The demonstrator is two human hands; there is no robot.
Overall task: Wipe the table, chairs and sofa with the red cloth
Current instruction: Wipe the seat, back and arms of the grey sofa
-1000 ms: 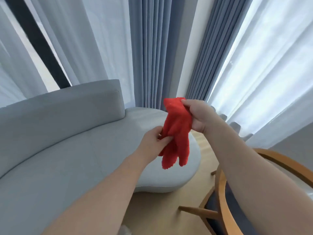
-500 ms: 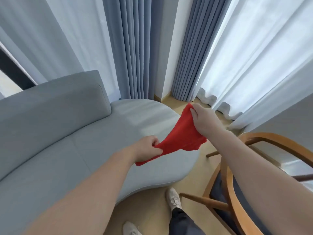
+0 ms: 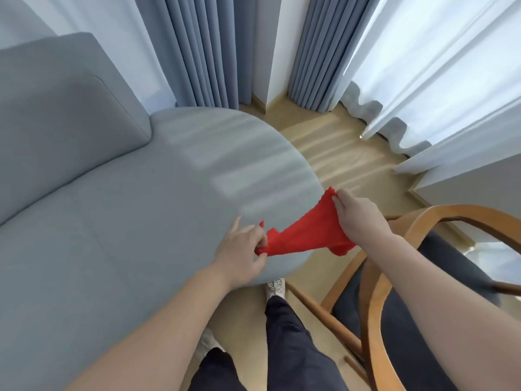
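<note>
The red cloth (image 3: pixel 306 235) is stretched between both hands, just above the rounded right end of the grey sofa (image 3: pixel 135 215). My left hand (image 3: pixel 242 252) pinches the cloth's lower left corner, with the index finger lifted. My right hand (image 3: pixel 358 218) grips the upper right edge, over the gap between the sofa and the chair. A wooden chair (image 3: pixel 394 277) with a dark seat stands at the lower right, under my right forearm. The table is not clearly in view.
Grey-blue curtains (image 3: pixel 203 52) and white sheer curtains (image 3: pixel 437 66) hang behind the sofa and along the right. Bare wooden floor (image 3: pixel 338 148) lies between the sofa end and the curtains. My legs in dark trousers (image 3: pixel 296 342) stand between sofa and chair.
The cloth hung bunched from my right hand; both hands have pulled it out flat and lowered it toward the sofa end. The view has tilted downward.
</note>
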